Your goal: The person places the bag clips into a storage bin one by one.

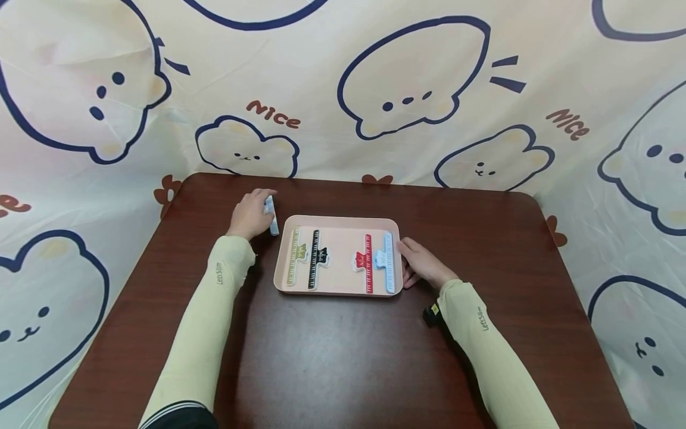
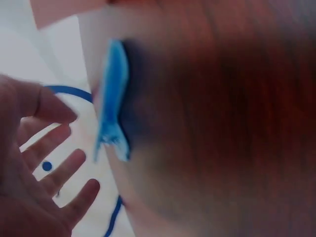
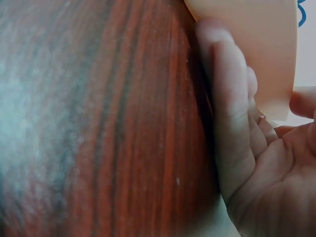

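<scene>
A light blue ruler-shaped clip (image 1: 272,215) is on the table just left of a pale pink tray (image 1: 339,262). My left hand (image 1: 250,214) is beside that clip; in the left wrist view its fingers are spread, apart from the blue clip (image 2: 114,89). My right hand (image 1: 426,262) holds the tray's right edge, its thumb at the rim and its fingers along the side and underneath, as the right wrist view shows the tray (image 3: 269,49). On the tray lie a green clip (image 1: 293,256), a black clip (image 1: 313,262), a red clip (image 1: 368,265) and another blue clip (image 1: 389,265).
The dark brown wooden table (image 1: 332,357) extends in front of the tray and to both sides. A cream cloth (image 1: 321,143) with cartoon outlines hangs behind the table's far edge. A small black object (image 1: 430,316) is by the right wrist.
</scene>
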Tool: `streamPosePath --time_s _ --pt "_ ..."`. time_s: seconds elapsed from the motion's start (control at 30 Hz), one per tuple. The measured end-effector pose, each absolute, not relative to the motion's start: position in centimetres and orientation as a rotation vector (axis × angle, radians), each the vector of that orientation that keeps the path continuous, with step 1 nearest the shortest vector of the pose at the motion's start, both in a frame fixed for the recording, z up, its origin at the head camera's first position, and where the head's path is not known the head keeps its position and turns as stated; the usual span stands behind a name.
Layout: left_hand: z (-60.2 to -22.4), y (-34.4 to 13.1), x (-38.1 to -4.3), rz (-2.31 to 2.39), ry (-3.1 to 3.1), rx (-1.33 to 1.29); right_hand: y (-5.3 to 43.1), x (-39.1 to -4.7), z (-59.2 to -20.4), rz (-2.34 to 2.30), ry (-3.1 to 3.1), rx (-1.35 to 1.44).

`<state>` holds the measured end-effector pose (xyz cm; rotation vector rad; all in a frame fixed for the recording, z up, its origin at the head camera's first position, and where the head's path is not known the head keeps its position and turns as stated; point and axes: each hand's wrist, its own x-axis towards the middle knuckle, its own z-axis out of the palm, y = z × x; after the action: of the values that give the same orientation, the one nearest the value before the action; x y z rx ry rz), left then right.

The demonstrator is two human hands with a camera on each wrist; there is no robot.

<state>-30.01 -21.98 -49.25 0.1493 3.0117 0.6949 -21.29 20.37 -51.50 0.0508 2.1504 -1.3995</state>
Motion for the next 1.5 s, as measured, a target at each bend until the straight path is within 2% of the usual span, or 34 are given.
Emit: streamPosePath --time_s 0.73,1.13,1.5 --pt "-50.5 -23.4 -29.7 0.647 2.957 0.046 20.2 -21.3 -51.4 -1.385 2.156 0.049" --pt "-49.9 -23.5 -29.3 0.790 2.934 0.041 20.4 -21.1 -51.4 -1.397 2.160 0.046" --pt "-47.6 -24.5 -28.4 0.950 2.970 0.038 20.3 -21.2 -51.4 -1.395 2.154 0.044"
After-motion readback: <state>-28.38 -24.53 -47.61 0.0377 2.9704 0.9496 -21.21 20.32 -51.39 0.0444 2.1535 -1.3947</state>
